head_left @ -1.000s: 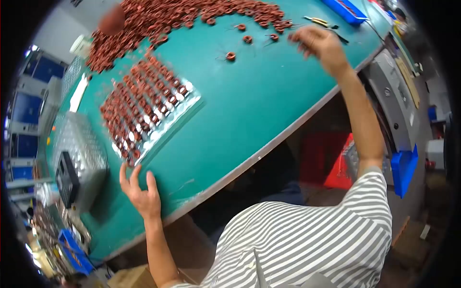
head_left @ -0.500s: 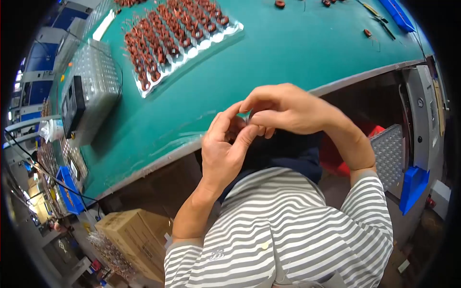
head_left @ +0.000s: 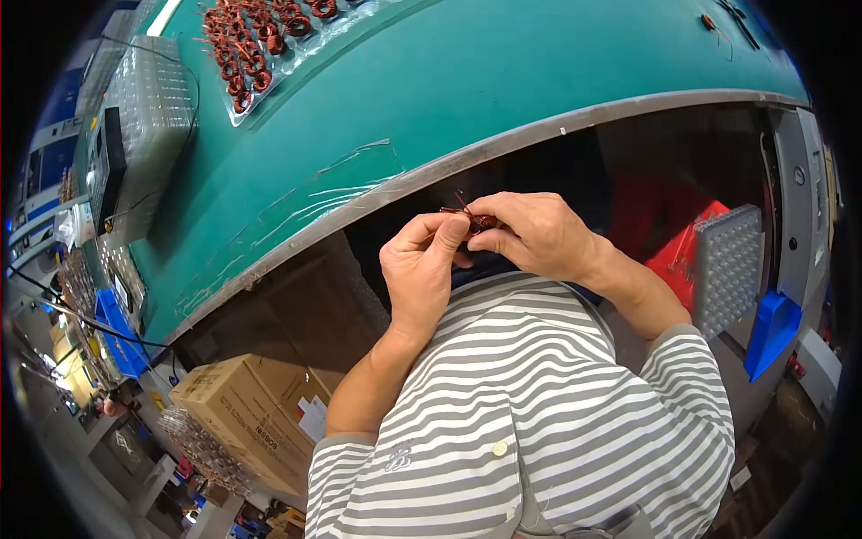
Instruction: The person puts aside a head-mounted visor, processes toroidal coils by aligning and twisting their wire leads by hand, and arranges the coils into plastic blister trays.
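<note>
Fingers (head_left: 448,235) pinch a coil (head_left: 486,222); carton lettering (head_left: 261,437) blurs.

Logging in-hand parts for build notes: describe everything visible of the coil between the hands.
The coil is a small, dark reddish-brown ring that looks wound in wire, with thin leads sticking out toward the left hand. It is held off the table, in front of the near edge. The right hand grips it between thumb and finger; left thumb and finger close at the lead side. Fingers hide part of it.
</note>
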Available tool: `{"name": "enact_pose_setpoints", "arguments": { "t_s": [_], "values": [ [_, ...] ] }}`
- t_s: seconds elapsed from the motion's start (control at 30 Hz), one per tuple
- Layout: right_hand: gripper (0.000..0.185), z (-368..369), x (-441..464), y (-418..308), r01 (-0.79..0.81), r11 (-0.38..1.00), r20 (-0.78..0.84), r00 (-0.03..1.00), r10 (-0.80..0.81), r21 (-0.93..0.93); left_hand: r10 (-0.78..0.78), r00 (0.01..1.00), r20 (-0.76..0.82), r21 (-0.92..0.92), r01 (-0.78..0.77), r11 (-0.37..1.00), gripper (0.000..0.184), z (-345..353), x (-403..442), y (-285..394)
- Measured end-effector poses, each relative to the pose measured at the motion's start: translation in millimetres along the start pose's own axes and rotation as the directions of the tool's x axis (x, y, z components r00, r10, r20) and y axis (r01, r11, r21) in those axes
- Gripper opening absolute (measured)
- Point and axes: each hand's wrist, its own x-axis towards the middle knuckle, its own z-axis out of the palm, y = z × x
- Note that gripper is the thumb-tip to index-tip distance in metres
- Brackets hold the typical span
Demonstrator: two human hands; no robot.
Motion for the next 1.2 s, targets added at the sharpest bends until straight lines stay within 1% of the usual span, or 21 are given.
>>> {"name": "enact_pose_setpoints", "arguments": {
  "t_s": [0.03, 0.07, 0.2, 0.27, 0.3, 0.33, 0.37, 0.4, 0.43, 0.5, 0.53, 0.57, 0.63, 0.77, 0.83, 0.9, 0.93, 1.0, 1.03, 1.1, 1.2],
  "values": [
    [0.027, -1, -1, 0, 0.009, 1.000, -0.013, 1.000, -0.009, -0.011, 0.007, 1.000, 0.002, 0.159, -0.007, 0.987, 0.021, -2, 1, -1],
    [0.027, -4, -3, 3, 0.002, 1.000, -0.018, 1.000, -0.002, -0.015, 0.013, 1.000, 0.003, 0.208, -0.014, 0.978, 0.020, 1, -1, 0],
    [0.034, -6, -8, 8, -0.072, 0.993, -0.023, 0.997, 0.075, 0.097, 0.022, 0.998, 0.059, 0.190, -0.033, 0.981, 0.019, 1, 0, -3],
    [0.033, -10, -8, 7, -0.094, 0.985, -0.026, 0.995, 0.099, 0.143, 0.066, 0.989, 0.134, 0.309, -0.105, 0.945, 0.017, -3, -1, -6],
    [0.033, -15, -6, 8, -0.094, 0.986, -0.027, 0.995, 0.099, 0.141, 0.038, 0.984, 0.175, 0.300, -0.089, 0.950, 0.017, -3, -3, -5],
    [0.032, -19, -7, 8, -0.109, 0.982, 0.049, 0.994, 0.102, 0.156, 0.033, 0.984, 0.176, 0.299, -0.085, 0.950, 0.017, -3, -5, -5],
    [0.031, -21, -8, 8, -0.126, 0.977, 0.126, 0.986, 0.105, 0.171, -0.046, 0.983, 0.178, 0.252, 0.000, 0.968, 0.020, -3, -7, -4],
    [0.030, -23, -7, 9, -0.130, 0.975, 0.143, 0.984, 0.105, 0.179, -0.122, 0.975, 0.184, 0.203, 0.084, 0.976, 0.024, -3, -9, -4],
    [0.030, -24, -7, 12, -0.136, 0.975, 0.146, 0.983, 0.110, 0.178, -0.126, 0.975, 0.184, 0.200, 0.089, 0.976, 0.024, -3, -10, -2],
    [0.028, -26, -7, 18, -0.133, 0.978, 0.208, 0.973, 0.097, 0.162, -0.311, 0.924, 0.222, 0.039, 0.311, 0.950, 0.023, -5, -11, 3],
    [0.027, -26, -6, 19, -0.101, 0.983, 0.212, 0.975, 0.067, 0.155, -0.319, 0.914, 0.250, -0.032, 0.337, 0.941, 0.025, -7, -11, 1],
    [0.027, -27, -6, 17, -0.104, 0.983, 0.215, 0.974, 0.069, 0.155, -0.320, 0.914, 0.249, -0.034, 0.339, 0.940, 0.025, -9, -11, 0],
    [0.026, -32, -1, 13, -0.007, 0.990, 0.235, 0.972, -0.027, 0.144, -0.354, 0.884, 0.306, -0.153, 0.413, 0.898, 0.025, -12, -8, 0],
    [0.025, -33, 0, 12, -0.011, 0.988, 0.251, 0.967, -0.029, 0.156, -0.345, 0.897, 0.278, -0.042, 0.370, 0.928, 0.026, -15, -1, 2],
    [0.026, -33, 2, 10, -0.038, 0.993, 0.229, 0.973, 0.012, 0.113, -0.341, 0.905, 0.255, -0.014, 0.356, 0.934, 0.025, -13, -2, 5],
    [0.026, -32, 6, 6, -0.060, 0.993, 0.221, 0.975, 0.037, 0.099, -0.206, 0.966, 0.154, 0.166, 0.180, 0.970, 0.023, -9, -2, 8],
    [0.026, -32, 6, 5, -0.093, 0.992, 0.218, 0.973, 0.072, 0.090, -0.088, 0.983, 0.164, 0.170, 0.059, 0.984, 0.022, -7, -3, 4],
    [0.026, -34, 8, 4, -0.093, 0.993, 0.244, 0.967, 0.074, 0.068, 0.084, 0.990, 0.116, 0.301, -0.115, 0.947, 0.028, -6, -4, -1],
    [0.026, -31, 7, 6, -0.068, 0.995, 0.245, 0.968, 0.049, 0.069, 0.084, 0.990, 0.114, 0.343, -0.118, 0.932, 0.035, -9, -4, -2],
    [0.025, -27, 5, 6, -0.051, 0.996, 0.250, 0.968, 0.031, 0.076, 0.100, 0.993, 0.064, 0.199, -0.111, 0.974, 0.036, -3, -3, -1],
    [0.025, -22, 4, 8, -0.015, 0.996, 0.248, 0.969, -0.007, 0.087, 0.099, 0.995, 0.032, 0.293, -0.104, 0.951, 0.023, -2, 2, -3]
  ]
}}
